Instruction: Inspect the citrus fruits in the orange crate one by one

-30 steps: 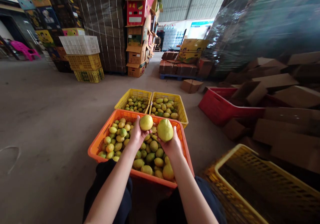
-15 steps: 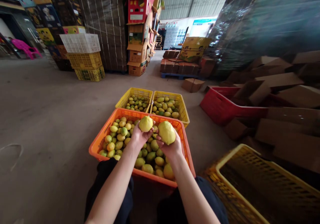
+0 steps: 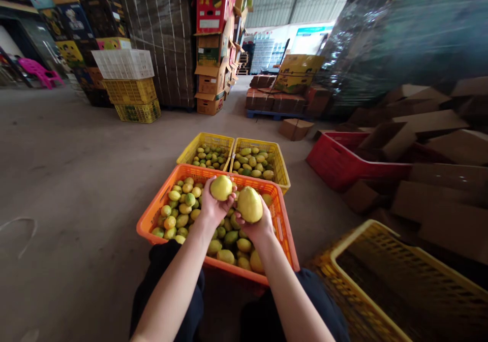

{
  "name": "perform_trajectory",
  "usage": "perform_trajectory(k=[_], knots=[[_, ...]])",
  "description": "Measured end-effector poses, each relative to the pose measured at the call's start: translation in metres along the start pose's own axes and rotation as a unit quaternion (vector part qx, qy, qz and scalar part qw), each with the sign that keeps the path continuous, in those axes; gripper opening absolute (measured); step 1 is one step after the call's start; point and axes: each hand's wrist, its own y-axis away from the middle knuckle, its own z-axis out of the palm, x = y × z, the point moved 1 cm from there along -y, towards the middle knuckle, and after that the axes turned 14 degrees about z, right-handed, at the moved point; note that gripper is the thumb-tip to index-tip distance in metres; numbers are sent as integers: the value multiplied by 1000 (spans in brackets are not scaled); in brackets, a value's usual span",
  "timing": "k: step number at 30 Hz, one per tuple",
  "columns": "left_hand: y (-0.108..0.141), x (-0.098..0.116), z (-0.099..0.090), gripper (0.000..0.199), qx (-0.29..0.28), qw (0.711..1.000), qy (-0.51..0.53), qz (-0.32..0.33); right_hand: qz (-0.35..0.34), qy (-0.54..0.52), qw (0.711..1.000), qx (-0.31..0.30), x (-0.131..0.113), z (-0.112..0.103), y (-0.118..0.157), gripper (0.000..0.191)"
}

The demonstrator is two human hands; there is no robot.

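Observation:
Over the orange crate (image 3: 157,204), my left hand (image 3: 214,209) holds a yellow lemon (image 3: 221,187), fingers curled round its side. Close beside it on the right, my right hand (image 3: 260,229) cups a larger yellow lemon (image 3: 249,205) from below. The two fruits are a little apart and both are raised above the pile. Many yellow and green lemons (image 3: 225,256) fill the crate beneath; my hands and forearms hide part of them.
Two yellow crates (image 3: 282,172) of lemons stand just behind the orange one. At right are a red crate (image 3: 331,166), loose cardboard boxes (image 3: 430,194) and a large yellow crate (image 3: 354,240). Farther back are stacked crates (image 3: 131,92) and box stacks (image 3: 209,85).
The lemon in my right hand has shifted slightly left and turned more upright. My left hand has moved a little left with its lemon, its fingers showing more around it.

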Motion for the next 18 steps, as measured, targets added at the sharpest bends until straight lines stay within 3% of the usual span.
perform_trajectory(k=[6, 11, 15, 18], knots=[[-2, 1, 0, 37, 46, 997, 61, -33, -38, -5, 998, 49, -1, -4, -4, 38], [-4, 2, 1, 40, 104, 992, 73, -12, -48, -24, 996, 65, -2, -10, -9, 33], [-3, 3, 1, 43, 81, 995, 49, -31, -71, -22, 995, 71, -4, -8, -8, 34], [-3, 2, 1, 41, 58, 998, 6, -3, -99, -33, 992, 69, -4, -2, -3, 30]])
